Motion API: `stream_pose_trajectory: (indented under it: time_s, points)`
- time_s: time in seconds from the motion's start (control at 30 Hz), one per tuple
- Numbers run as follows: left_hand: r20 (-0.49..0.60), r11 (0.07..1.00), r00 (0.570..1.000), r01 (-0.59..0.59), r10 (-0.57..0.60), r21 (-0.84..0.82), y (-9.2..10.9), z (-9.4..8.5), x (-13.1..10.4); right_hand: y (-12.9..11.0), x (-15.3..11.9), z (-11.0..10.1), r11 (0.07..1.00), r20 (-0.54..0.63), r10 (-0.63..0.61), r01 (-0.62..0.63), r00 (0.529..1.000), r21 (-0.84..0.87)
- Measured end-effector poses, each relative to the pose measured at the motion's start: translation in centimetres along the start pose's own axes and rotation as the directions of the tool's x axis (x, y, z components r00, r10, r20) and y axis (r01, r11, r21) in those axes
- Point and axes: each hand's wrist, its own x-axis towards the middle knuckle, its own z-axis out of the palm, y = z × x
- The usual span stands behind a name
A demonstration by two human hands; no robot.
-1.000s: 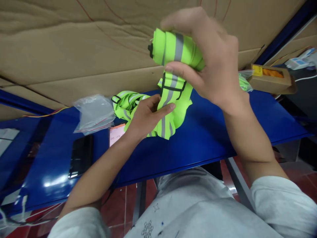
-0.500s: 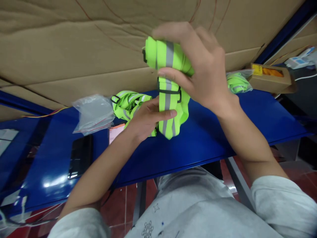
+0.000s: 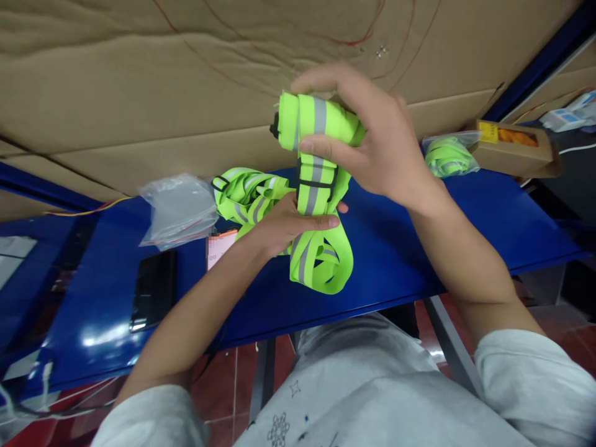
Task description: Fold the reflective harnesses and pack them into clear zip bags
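Partly rolled green strap (image 3: 321,118), gripped by both hands (image 3: 388,149) (image 3: 278,226)

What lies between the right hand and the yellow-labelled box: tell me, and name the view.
In the head view, a bagged green strap lies between the right hand and the yellow-labelled box.

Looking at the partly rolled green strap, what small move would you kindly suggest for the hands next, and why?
I would probably turn the roll once more with the right hand while the left hand lightly guides the green strap, since an unrolled length runs between the roll and the left hand, and a slack loop hangs below.
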Motion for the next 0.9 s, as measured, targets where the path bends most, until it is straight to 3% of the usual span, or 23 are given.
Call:
stream_pose_trajectory:
  time_s: [0.13,0.23,0.3,0.4,0.47,0.53,0.6,0.67,0.73,0.77,0.83,0.9]
  points:
    - [0.212,0.989,0.975,-0.032,0.063,-0.147,0.1,0.1,-0.3,0.4,0.0,0.4,0.996,-0.008,-0.084,0.084,0.996,0.028]
    - [0.393,0.952,0.915,0.039,0.088,-0.303,0.0,0.6,-0.8,0.5,-0.2,0.9,0.981,-0.070,-0.192,0.190,0.979,-0.030]
    - [0.445,0.948,0.893,0.080,0.068,-0.307,0.1,0.8,-0.9,0.0,-0.3,1.0,0.984,-0.063,-0.164,0.160,0.984,-0.072]
    - [0.369,0.991,0.928,-0.007,0.055,-0.130,0.5,0.7,-0.9,-0.8,-0.3,0.8,0.999,-0.019,-0.049,0.049,0.999,-0.016]
    - [0.218,0.988,0.971,-0.120,0.097,0.093,1.2,0.2,-0.9,-0.8,0.0,0.6,0.996,-0.074,-0.015,0.021,0.997,0.091]
    - [0.142,0.934,0.977,-0.198,0.162,0.297,2.1,-0.5,-1.2,-0.2,0.2,0.8,0.973,-0.151,0.050,-0.014,0.987,0.229]
    - [0.207,0.889,0.964,-0.237,0.166,0.391,3.1,-1.0,-1.8,0.5,0.5,1.2,0.908,-0.107,0.191,-0.134,0.976,0.396]
    - [0.300,0.876,0.944,-0.258,0.137,0.409,3.8,-1.3,-2.5,1.1,0.4,1.8,0.789,0.108,0.315,-0.323,0.943,0.522]
    - [0.349,0.862,0.928,-0.278,0.128,0.423,3.9,-1.2,-3.2,1.3,0.1,2.3,0.687,0.335,0.337,-0.473,0.880,0.552]
    - [0.360,0.853,0.923,-0.296,0.139,0.430,3.8,-1.1,-3.3,1.4,0.0,2.4,0.665,0.392,0.335,-0.510,0.857,0.546]
    - [0.358,0.838,0.917,-0.332,0.178,0.433,3.5,-0.9,-3.3,1.6,-0.3,2.6,0.675,0.369,0.329,-0.490,0.869,0.552]
    - [0.320,0.836,0.918,-0.357,0.233,0.417,3.3,-0.8,-3.0,1.8,-0.2,2.3,0.740,0.242,0.279,-0.369,0.929,0.562]
